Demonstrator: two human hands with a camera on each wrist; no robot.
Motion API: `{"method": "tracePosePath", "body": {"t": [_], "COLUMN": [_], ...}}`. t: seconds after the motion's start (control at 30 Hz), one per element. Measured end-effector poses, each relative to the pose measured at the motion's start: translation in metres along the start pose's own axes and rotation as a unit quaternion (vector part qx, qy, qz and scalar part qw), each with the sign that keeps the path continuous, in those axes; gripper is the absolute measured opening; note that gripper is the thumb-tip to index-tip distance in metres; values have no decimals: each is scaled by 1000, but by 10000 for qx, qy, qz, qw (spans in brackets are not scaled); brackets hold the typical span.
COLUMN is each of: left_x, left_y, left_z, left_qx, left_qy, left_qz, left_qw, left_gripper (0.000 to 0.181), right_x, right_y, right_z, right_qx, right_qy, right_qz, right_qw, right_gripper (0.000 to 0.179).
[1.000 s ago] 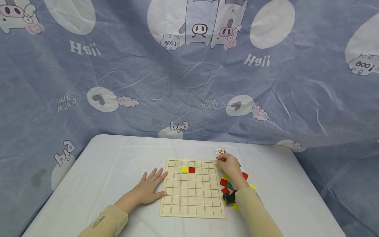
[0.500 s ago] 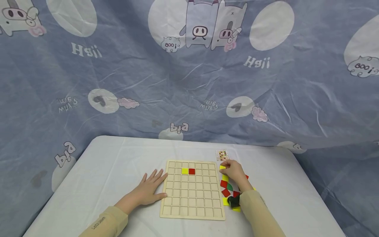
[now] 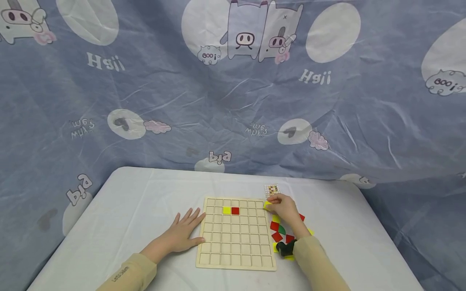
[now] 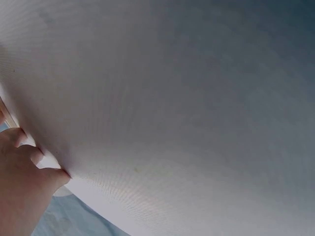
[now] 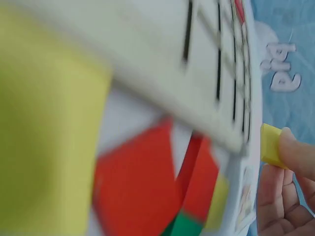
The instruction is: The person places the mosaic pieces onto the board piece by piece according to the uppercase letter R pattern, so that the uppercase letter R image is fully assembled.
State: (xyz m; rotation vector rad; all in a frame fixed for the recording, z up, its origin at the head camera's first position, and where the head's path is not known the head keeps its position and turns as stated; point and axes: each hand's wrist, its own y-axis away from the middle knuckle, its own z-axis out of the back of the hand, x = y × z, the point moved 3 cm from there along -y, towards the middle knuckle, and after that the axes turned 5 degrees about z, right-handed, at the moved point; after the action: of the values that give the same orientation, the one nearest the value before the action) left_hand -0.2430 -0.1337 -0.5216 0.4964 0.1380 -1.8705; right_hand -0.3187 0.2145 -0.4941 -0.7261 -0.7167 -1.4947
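My right hand [image 3: 285, 208] pinches a yellow square tile [image 5: 270, 145] between thumb and fingers, near the upper right corner of a wooden grid board [image 3: 236, 268]. In the right wrist view the tile is lifted above the table. My left hand [image 3: 180, 233] lies flat with spread fingers, its fingertips and thumb at the board's left edge. A yellow tile [image 3: 227, 210] and a red tile [image 3: 235, 210] sit side by side in the second row of the board. The left wrist view shows part of the left hand [image 4: 24, 177] and the white tabletop.
Loose red tiles [image 3: 274, 226], yellow tiles [image 3: 276, 218] and a green piece [image 3: 282, 230] lie right of the board, partly under the right forearm. A small printed grid card [image 3: 271, 189] lies behind the right hand. A patterned blue cloth [image 3: 233, 101] hangs beyond the table [image 3: 174, 182].
My right hand moved back from the card to the loose pieces, took a yellow tile there, and has carried it slightly left toward the board. The left hand has stayed in place.
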Motion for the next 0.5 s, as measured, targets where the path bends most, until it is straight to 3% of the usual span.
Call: {"method": "tracePosePath", "body": {"t": [0.1, 0.5], "left_x": [0, 0], "left_y": [0, 0], "left_z": [0, 0], "left_qx": [-19, -16], "left_qy": [-9, 15], "left_qz": [-12, 4], "left_qw": [10000, 10000], "left_gripper": [82, 82], "right_x": [11, 34], "right_y": [2, 9], "right_z": [-8, -47], "right_qx": [124, 428], "right_qy": [-200, -114], "right_qz": [122, 561], "right_qw": [9996, 9974], "right_gripper": [18, 11]}}
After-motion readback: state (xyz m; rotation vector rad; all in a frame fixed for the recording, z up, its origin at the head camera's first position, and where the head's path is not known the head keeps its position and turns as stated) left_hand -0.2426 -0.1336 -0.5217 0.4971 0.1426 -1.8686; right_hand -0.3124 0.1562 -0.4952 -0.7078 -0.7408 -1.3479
